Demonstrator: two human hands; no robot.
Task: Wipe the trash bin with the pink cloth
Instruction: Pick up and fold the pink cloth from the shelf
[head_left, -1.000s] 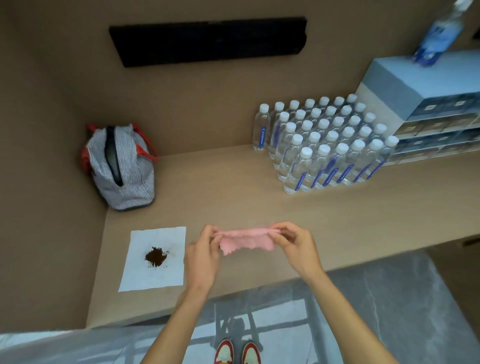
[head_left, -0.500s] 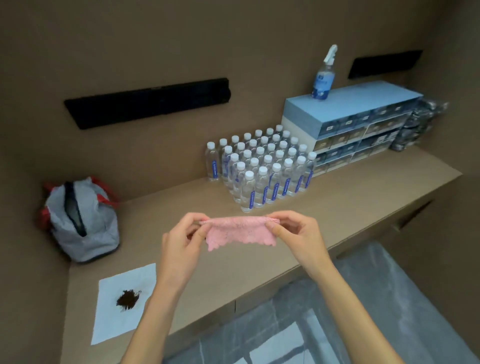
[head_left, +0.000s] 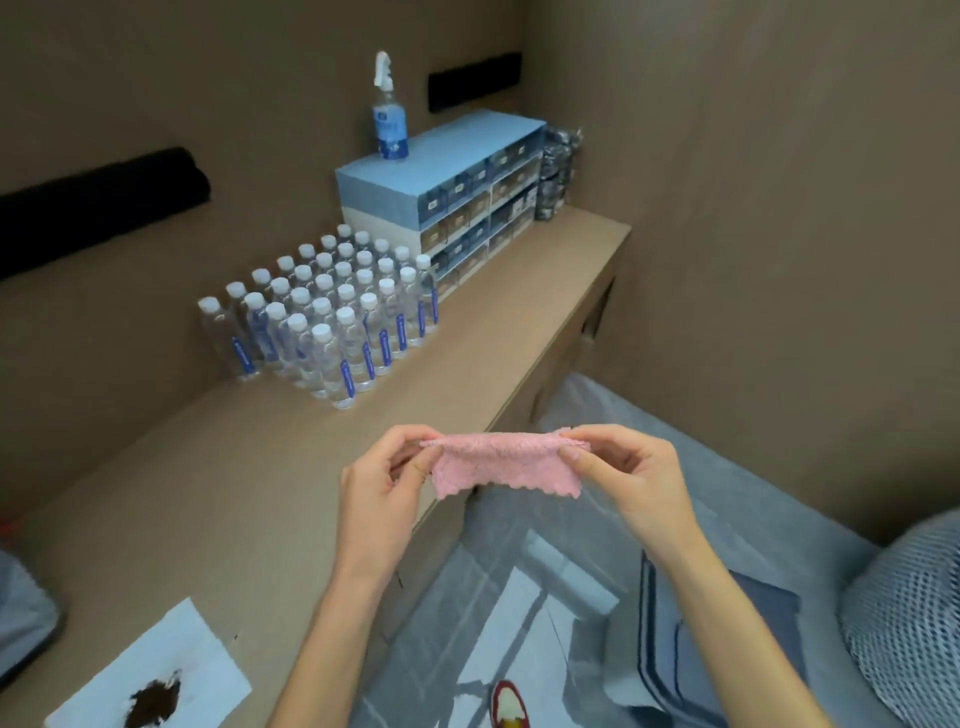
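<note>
A small pink cloth (head_left: 506, 464) with a scalloped lower edge is stretched between both hands in front of me, above the counter's front edge. My left hand (head_left: 382, 488) pinches its left top corner. My right hand (head_left: 631, 480) pinches its right top corner. At the lower right edge stands a pale mesh-walled object (head_left: 906, 618), possibly the trash bin; only part of it shows.
A tan counter (head_left: 208, 493) carries several water bottles (head_left: 332, 317), a blue drawer unit (head_left: 457, 192) with a spray bottle (head_left: 388, 111) on top, a white sheet with a brown spill (head_left: 153, 693), and a grey bag (head_left: 23, 618) at the left edge. The floor is grey.
The view has swung to the right: bottles and drawer unit slid left, the right wall and the mesh object came into view. Both hands keep the cloth stretched.
</note>
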